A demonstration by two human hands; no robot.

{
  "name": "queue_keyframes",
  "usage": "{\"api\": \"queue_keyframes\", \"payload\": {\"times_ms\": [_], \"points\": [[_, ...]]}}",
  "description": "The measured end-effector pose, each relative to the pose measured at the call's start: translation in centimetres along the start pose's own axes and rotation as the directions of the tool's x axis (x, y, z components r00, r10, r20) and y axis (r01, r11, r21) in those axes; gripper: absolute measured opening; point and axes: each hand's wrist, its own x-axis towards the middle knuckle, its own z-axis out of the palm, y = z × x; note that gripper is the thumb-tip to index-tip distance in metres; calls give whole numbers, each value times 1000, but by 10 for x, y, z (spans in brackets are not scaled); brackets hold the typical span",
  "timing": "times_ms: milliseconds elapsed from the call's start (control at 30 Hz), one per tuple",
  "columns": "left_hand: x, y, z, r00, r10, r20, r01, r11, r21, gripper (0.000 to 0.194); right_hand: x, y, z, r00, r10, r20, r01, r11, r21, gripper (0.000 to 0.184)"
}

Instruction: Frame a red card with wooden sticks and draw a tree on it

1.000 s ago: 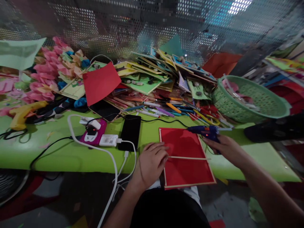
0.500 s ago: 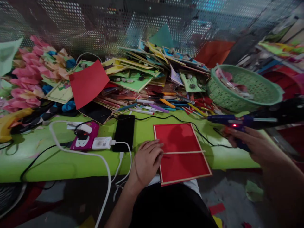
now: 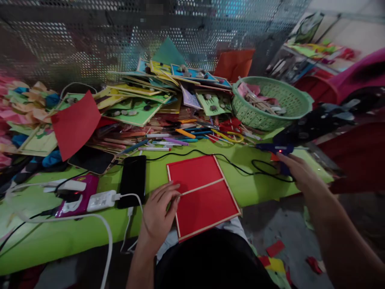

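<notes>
A red board (image 3: 207, 212) edged with thin wooden sticks lies at the front of the green table. Across its middle runs a thin wooden stick (image 3: 203, 187), its right end at the board's right border. My left hand (image 3: 161, 210) is over the board's left edge, fingers pinched on the stick's left end. To the right, my right hand (image 3: 296, 170) is closed at the handle of a blue hot glue gun (image 3: 272, 147), whose red light is lit. Its nozzle points left, and a black cord loops below it.
A black phone (image 3: 132, 180) and a magenta power strip (image 3: 80, 196) with white cables lie on the left. Markers (image 3: 173, 141), stone-decorated cards (image 3: 135, 114) and a green basket (image 3: 270, 100) crowd the back. A red paper sheet (image 3: 76, 124) leans there.
The view has swung right. The stick's right end, which stuck out past the board's border, now sits at it. My right hand keeps the glue gun at the right side.
</notes>
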Motion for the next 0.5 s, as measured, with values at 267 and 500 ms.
{"api": "queue_keyframes", "payload": {"times_ms": [267, 500], "points": [[25, 17, 1, 994, -52, -94, 62, 992, 107, 14, 3, -3, -29, 995, -1, -104, -53, 857, -512, 39], [43, 30, 8, 1000, -29, -11, 31, 978, 204, 15, -56, -57, 3, 591, -805, 40, 757, 537, -372, 21]]}}
